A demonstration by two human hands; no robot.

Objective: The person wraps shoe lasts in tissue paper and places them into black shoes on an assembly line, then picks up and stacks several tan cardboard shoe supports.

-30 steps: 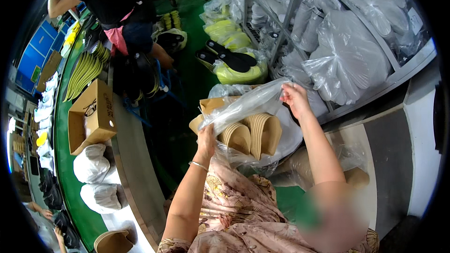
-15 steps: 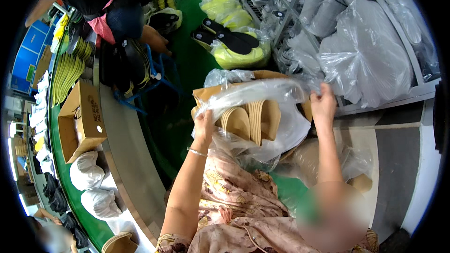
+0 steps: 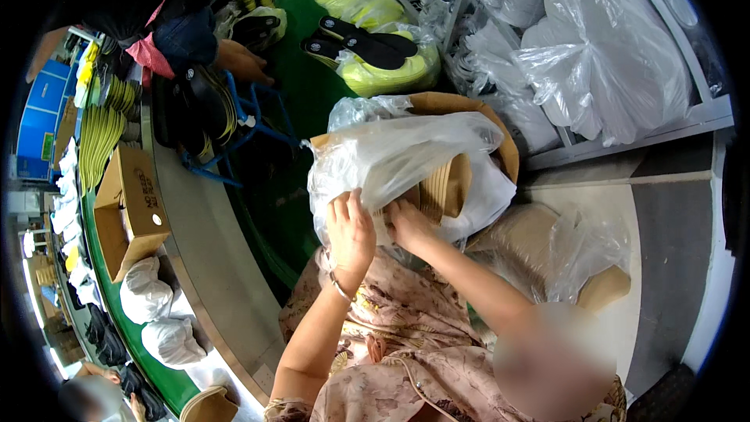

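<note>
A clear plastic bag (image 3: 367, 148) lines an open cardboard box (image 3: 506, 134) in front of me. Inside it stand nested stacks of tan curved insole-like pieces (image 3: 447, 187), beside white sheeting. My left hand (image 3: 351, 228) is closed on the near left edge of the bag, fingers bent into the plastic. My right hand (image 3: 409, 225) reaches across into the bag's mouth, closed at the near end of the tan stack. Its fingertips are partly hidden by the pieces and the plastic.
At left runs a bench with a green belt (image 3: 173, 387), carrying a small carton (image 3: 133, 207) and white wrapped bundles (image 3: 148, 289). Black insoles (image 3: 375, 45) lie on bagged yellow ones ahead. A metal rack (image 3: 672, 125) holds bagged grey pieces. A co-worker's hand (image 3: 242, 62) shows far left.
My right hand has let go of the bag's far right rim and come left to the tan stack. The bag's upper edge has sagged over the pieces. The view has shifted slightly.
</note>
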